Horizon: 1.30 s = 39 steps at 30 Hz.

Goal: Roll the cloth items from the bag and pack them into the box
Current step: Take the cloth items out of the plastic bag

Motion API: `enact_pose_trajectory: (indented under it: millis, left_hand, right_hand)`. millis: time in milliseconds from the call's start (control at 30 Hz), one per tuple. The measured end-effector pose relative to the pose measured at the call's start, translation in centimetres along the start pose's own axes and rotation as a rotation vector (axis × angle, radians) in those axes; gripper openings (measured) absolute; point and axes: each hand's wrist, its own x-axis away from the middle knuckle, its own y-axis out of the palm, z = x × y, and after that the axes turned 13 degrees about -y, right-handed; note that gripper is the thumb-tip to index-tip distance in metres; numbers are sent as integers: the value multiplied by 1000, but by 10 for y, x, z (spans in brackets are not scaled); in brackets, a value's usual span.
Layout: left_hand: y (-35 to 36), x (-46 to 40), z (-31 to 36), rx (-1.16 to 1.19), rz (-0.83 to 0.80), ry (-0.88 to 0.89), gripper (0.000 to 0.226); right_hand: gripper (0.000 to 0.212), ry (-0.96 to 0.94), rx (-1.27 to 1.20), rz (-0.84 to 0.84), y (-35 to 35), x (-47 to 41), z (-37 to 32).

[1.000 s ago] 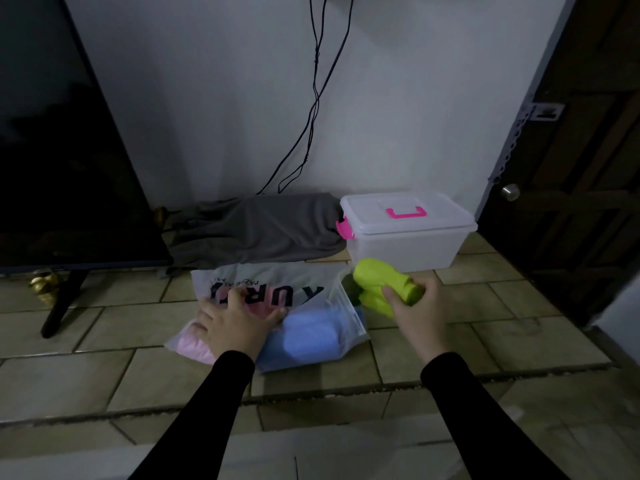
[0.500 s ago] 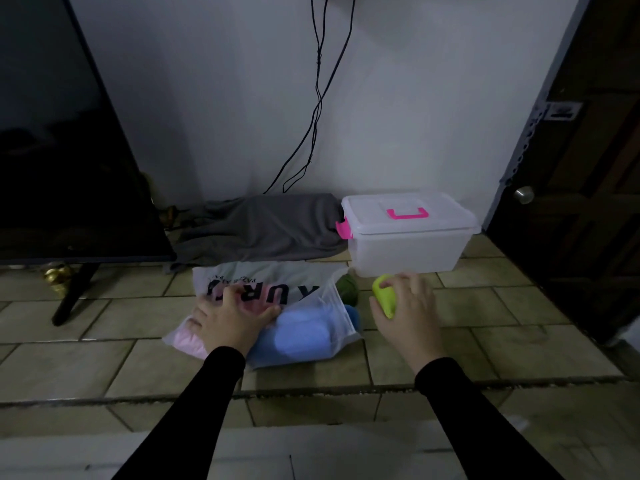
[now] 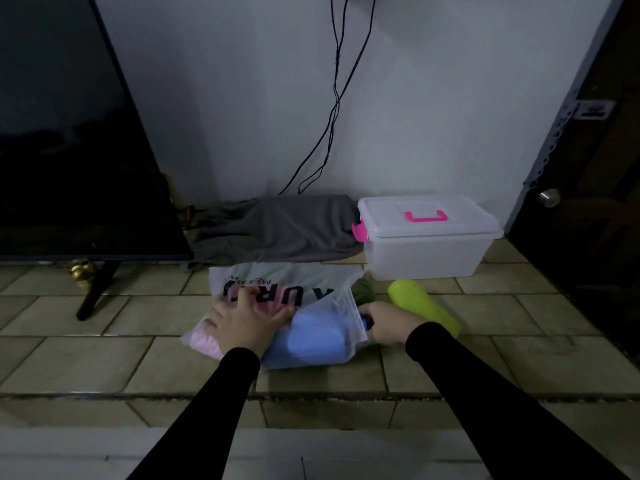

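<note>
From the head view, you are pressing your left hand flat, fingers spread, on top of the translucent bag lying on the tiled floor. Your right hand is curling at the bag's open mouth, its fingers closing around something dark blue there; how firmly they are gripping cannot be told. Inside the bag a light blue cloth and a pink cloth are showing through. A dark green cloth is sitting just outside the opening. The lime-green roll is lying on the tiles just before the closed box.
</note>
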Motion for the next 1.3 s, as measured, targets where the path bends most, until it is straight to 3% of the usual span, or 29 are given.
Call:
enact_pose_trajectory:
  millis: [100, 300, 433, 567, 867, 1133, 1300]
  left_hand:
    - [0, 0, 0, -15, 15, 3, 86]
    - [2, -1, -2, -17, 23, 8, 85]
    - [3, -1, 1, -45, 36, -13, 87]
    - [4, 0, 2, -45, 57, -10, 87]
    - [4, 0, 1, -13, 57, 0, 85]
    - [6, 1, 2, -23, 62, 1, 85]
    - [7, -1, 2, -36, 43, 3, 83]
  right_hand:
    - [49, 28, 39, 23, -2, 1, 5]
    - [52, 10, -67, 367, -10, 36, 15]
    - [62, 119, -10, 460, 7, 57, 20]
    - [48, 203, 6, 537, 26, 65, 12]
    - [40, 393, 21, 674, 42, 73, 18]
    - [42, 520, 131, 616, 26, 52, 30]
    - [71, 580, 243, 479, 6, 43, 21]
